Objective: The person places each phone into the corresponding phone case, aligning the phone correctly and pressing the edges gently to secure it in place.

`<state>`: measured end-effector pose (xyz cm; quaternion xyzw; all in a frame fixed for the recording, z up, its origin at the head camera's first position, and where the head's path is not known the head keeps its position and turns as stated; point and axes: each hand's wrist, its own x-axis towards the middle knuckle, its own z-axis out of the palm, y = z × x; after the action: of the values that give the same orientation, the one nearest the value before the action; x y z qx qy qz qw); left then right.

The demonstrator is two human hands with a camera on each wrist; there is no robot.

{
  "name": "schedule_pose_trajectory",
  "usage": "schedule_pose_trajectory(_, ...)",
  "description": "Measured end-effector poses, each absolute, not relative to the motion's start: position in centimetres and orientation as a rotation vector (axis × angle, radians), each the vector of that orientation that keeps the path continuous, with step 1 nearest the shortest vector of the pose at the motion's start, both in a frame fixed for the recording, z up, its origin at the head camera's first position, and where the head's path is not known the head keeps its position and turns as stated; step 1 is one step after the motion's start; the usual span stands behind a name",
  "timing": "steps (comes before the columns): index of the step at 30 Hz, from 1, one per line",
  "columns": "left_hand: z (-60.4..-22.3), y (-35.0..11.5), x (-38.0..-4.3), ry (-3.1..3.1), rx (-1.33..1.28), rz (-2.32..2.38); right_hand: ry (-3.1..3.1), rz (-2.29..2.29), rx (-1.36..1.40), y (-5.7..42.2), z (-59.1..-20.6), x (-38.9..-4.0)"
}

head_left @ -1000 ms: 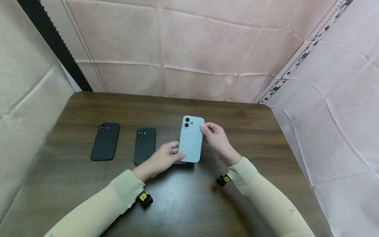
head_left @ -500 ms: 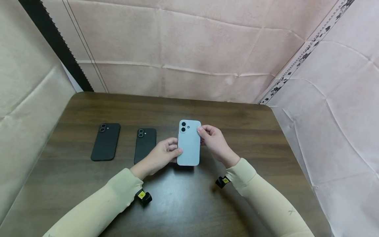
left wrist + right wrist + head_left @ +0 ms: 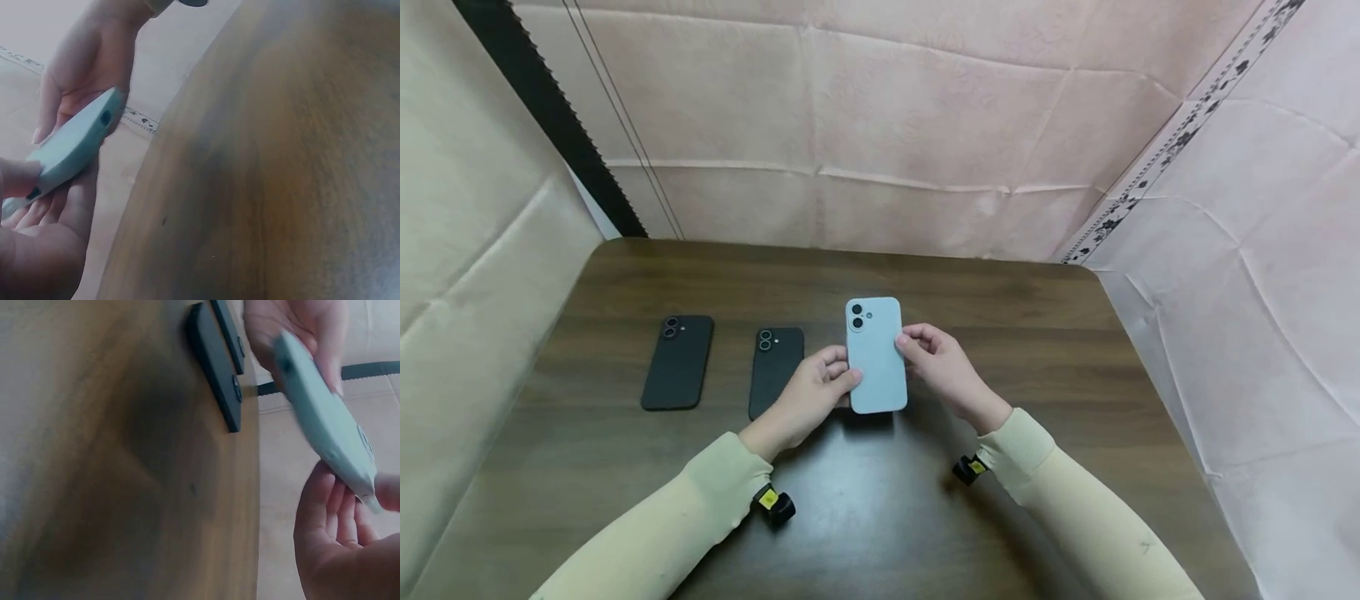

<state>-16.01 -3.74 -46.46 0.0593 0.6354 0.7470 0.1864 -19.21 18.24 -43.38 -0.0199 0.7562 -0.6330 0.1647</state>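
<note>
A light blue phone is held above the table, its back with two camera lenses facing up. My left hand pinches its lower left edge, thumb on the back and fingers underneath. On the opposite side, my right hand pinches the upper right edge between thumb and curled fingers. The left wrist view shows the phone edge-on, with dark openings along its rim. Both hands also meet it in the right wrist view, where the phone hangs tilted. Its screen side is hidden.
Two black phones lie back-up on the wooden table: one black phone at the left, another black phone partly behind my left hand. Pale cloth hangs beyond the table's far edge and along both sides.
The light blue phone has shifted slightly left and turned a little counter-clockwise. My right thumb now sits lower along its right edge. The black phones stay on the table.
</note>
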Motion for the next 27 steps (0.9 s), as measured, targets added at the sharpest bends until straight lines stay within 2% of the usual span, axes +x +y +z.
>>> schedule_pose_trajectory(10,-45.88,-4.33,-16.60,1.810,0.081,2.305,2.035,-1.817,-0.224,17.55,-44.12,-18.51)
schedule_pose_trajectory(27,-46.12,-4.20,-16.34,1.750,0.059,2.359,2.036,-1.825,-0.269,17.26,-44.28,-18.15)
